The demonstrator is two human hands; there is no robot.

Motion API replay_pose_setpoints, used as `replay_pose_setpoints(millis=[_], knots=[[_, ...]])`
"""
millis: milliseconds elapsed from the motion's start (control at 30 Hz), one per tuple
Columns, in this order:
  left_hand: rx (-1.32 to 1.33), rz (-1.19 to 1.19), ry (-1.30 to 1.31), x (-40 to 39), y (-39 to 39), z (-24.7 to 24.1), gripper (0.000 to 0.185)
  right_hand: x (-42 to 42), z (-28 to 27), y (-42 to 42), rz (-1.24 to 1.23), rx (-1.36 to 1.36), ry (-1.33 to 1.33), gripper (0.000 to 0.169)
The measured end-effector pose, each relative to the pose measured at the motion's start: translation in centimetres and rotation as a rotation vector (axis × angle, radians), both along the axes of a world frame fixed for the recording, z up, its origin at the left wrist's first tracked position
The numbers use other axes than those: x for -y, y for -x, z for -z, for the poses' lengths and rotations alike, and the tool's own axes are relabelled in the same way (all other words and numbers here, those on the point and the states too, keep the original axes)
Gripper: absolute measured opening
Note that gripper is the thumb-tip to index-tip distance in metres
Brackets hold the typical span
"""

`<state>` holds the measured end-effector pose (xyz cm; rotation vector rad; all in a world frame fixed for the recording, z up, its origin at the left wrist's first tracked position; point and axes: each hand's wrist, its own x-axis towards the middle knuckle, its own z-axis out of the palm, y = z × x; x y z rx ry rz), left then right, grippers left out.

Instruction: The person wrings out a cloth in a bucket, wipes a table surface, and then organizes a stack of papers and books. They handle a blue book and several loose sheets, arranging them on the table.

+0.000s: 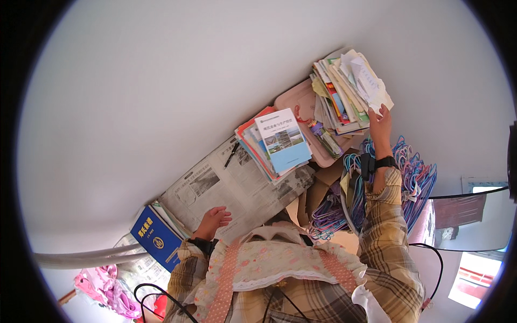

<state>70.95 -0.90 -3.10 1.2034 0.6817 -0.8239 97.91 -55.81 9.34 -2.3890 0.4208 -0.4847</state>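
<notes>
My right hand (380, 123) reaches the near edge of loose papers (365, 78) on top of a leaning stack of books and booklets (333, 95). Its fingertips touch the papers; whether they pinch them is unclear. Over the newspaper-covered surface (238, 194) hovers my left hand (212, 222), empty, fingers slightly apart. Between the hands, a white and blue booklet with photos (282, 139) tops a second pile. The book stack rests partly on a pink plastic tray or lid (297, 97), beside a clear pack of colored pencils (326, 139). A black pen (231, 154) lies on the newspaper.
Many plastic-coated hangers (416, 177) crowd below my right forearm, near a cardboard box (329, 175). A blue hardcover book (155, 238) lies at left, near grey pipes (89, 256) and pink fabric (107, 288). A white wall (161, 101) rises behind the surface.
</notes>
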Motion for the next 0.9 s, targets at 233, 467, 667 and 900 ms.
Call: replay_pose_setpoints(millis=[233, 467, 667, 900], knots=[[0.052, 0.034, 0.042, -0.3, -0.7, -0.9, 0.045, 3.0, 0.5, 1.8, 0.134, -0.140, -0.080, 0.071], [0.159, 0.170, 0.252, 4.2, -5.5, -4.6, 0.050, 12.3, -0.4, 0.6, 0.182, -0.263, -0.003, 0.082], [0.330, 0.304, 0.396, 12.3, -14.4, -10.2, 0.054, 10.4, -1.7, -3.4, 0.225, -0.217, 0.129, 0.084], [0.516, 0.288, 0.438, 26.0, -26.6, -8.0, 0.060, 13.0, -0.3, -9.1, 0.035, -0.256, 0.313, 0.080]])
